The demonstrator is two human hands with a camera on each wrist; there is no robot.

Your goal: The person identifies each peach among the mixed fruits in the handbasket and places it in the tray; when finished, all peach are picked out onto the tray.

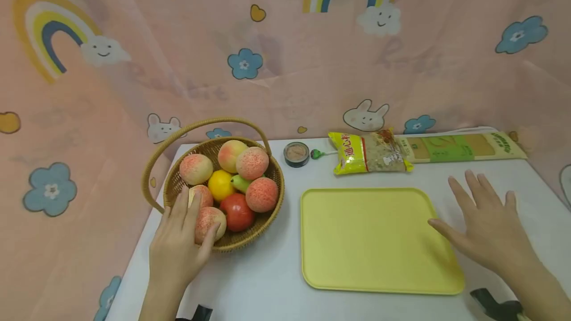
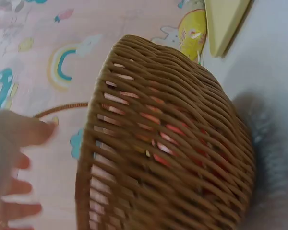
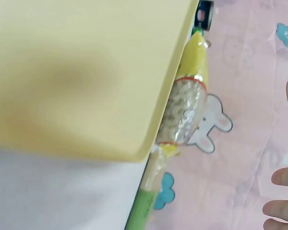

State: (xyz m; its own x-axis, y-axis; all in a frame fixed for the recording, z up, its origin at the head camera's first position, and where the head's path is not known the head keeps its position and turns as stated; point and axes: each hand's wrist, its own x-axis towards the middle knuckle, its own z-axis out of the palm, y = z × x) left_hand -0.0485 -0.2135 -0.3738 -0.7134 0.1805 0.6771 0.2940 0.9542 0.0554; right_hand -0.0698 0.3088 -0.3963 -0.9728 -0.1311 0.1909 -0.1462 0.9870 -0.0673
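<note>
A wicker basket (image 1: 243,242) with a tall handle holds several peaches (image 1: 261,194), a red apple (image 1: 238,211), a yellow fruit (image 1: 221,186) and a partly hidden green fruit (image 1: 241,183). My left hand (image 1: 178,241) hovers over the basket's near left edge, fingers extended beside the closest peach (image 1: 209,223); whether it touches cannot be told. In the left wrist view, the fingers spread above the basket's woven side (image 2: 168,143), gripping nothing. My right hand (image 1: 495,227) is spread, holding nothing, by the right edge of a yellow tray (image 1: 374,239).
Along the back of the white table (image 1: 267,286) lie a small round dark-rimmed container (image 1: 296,154), a green-wrapped lollipop (image 1: 317,154), a yellow noodle packet (image 1: 370,152) and a long green-and-beige package (image 1: 464,147). Behind them hangs a pink patterned cloth (image 1: 187,73).
</note>
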